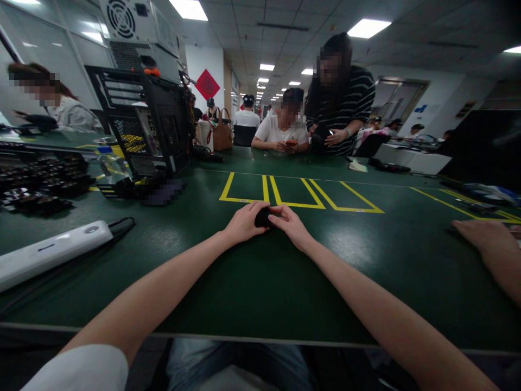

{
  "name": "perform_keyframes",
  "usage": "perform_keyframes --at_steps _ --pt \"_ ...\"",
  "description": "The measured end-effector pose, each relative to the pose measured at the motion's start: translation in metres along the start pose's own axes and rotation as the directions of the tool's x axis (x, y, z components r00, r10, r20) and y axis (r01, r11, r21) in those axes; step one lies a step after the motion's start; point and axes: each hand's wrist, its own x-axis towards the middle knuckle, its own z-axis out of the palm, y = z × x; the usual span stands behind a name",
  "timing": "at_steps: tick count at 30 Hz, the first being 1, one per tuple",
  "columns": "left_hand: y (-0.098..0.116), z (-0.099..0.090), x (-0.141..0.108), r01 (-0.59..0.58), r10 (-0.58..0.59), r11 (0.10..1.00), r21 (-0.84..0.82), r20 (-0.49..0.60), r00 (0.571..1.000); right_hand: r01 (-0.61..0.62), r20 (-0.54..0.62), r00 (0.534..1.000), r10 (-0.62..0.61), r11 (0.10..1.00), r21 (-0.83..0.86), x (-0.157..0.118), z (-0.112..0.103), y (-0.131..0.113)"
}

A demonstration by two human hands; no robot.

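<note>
Between my two hands is a small rounded black object (262, 218), partly covered by fingers; its exact kind does not show. My left hand (246, 221) wraps round its left side, thumb toward me. From the right, the thumb and fingers of my right hand (292, 224) close on its other side. Both hands rest at the green tabletop (260, 282), just in front of yellow tape outlines (285, 204) on the surface.
At left lie a white power strip (61, 252) with a black cable, a heap of black parts (40, 176), a bottle (112, 163) and an open computer case (150, 119). Another person's hand (484, 233) rests at right. Two people are across the table.
</note>
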Motion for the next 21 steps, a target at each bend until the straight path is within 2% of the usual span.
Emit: perform_keyframes --at_steps 6,10,14,21 --pt "-0.0013 0.0015 0.0006 -0.008 0.008 1.000 0.012 -0.005 1.000 -0.036 -0.043 0.998 0.034 0.999 -0.040 0.0040 0.0003 0.0013" --pt "-0.0021 0.0024 0.0003 -0.011 0.011 1.000 0.013 -0.010 1.000 -0.057 -0.006 0.998 0.057 0.997 -0.045 0.0041 -0.0009 -0.0004" --pt "-0.0022 0.0018 -0.0001 -0.012 0.013 1.000 0.010 -0.008 1.000 -0.006 0.018 1.000 0.006 0.999 -0.032 0.0017 -0.0002 -0.0018" --pt "-0.0017 0.0010 0.0006 -0.008 0.008 1.000 0.002 -0.001 1.000 0.019 -0.022 1.000 -0.021 0.998 -0.061 0.0031 0.0024 0.0002"
